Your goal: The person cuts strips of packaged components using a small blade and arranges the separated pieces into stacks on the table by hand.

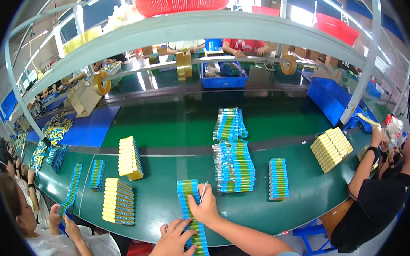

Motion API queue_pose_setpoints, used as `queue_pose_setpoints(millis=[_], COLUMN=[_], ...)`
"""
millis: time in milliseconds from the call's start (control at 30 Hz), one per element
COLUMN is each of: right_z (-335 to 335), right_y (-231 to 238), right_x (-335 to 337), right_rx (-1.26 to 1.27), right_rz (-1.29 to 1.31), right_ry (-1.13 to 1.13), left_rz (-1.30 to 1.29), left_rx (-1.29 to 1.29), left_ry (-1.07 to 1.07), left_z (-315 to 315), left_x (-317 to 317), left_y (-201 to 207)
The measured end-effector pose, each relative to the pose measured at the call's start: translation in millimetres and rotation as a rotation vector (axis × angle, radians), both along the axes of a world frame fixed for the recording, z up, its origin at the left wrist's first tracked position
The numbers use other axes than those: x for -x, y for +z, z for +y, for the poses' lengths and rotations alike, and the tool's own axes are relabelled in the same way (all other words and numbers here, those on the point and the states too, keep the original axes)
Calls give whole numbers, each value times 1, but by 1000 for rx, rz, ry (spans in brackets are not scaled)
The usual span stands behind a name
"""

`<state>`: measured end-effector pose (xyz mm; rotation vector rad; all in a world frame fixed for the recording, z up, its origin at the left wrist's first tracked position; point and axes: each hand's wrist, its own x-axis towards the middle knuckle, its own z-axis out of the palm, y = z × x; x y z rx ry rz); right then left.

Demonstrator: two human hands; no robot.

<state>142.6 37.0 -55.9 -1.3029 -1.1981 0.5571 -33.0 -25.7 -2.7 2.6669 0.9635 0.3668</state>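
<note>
A long row of blue-and-green strips (200,240), lying side by side, runs from the table edge away from me. My left hand (171,241) lies over its near part, fingers spread and touching the strips. Farther up the row, my right hand (204,208) is closed round a slim silver pen-like tool (204,192), whose thin end points up and away. The right thumb rests by the strips. Right of the far end, a large stack of blue-and-green strips (235,165) in clear wrap lies on the green table (157,198).
Yellow stacks (118,201) stand left, with another yellow stack (332,150) right. A short blue-green row (278,178) lies nearby. Co-workers sit on both sides. Ahead are a blue crate (224,81) and a metal frame (187,30) with tape rolls (101,83).
</note>
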Motion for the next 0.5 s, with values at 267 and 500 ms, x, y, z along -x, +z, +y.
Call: queue_pose_setpoints(millis=[267,500], right_z=[65,-1], right_y=[36,153], right_x=[-3,-21], right_rx=[-262,-540], right_rz=[-775,-180], right_ry=[-69,75], left_rz=[16,-148], left_rx=[121,141], left_ry=[66,81], left_z=[-25,-31], left_x=[7,16], left_y=[0,-1])
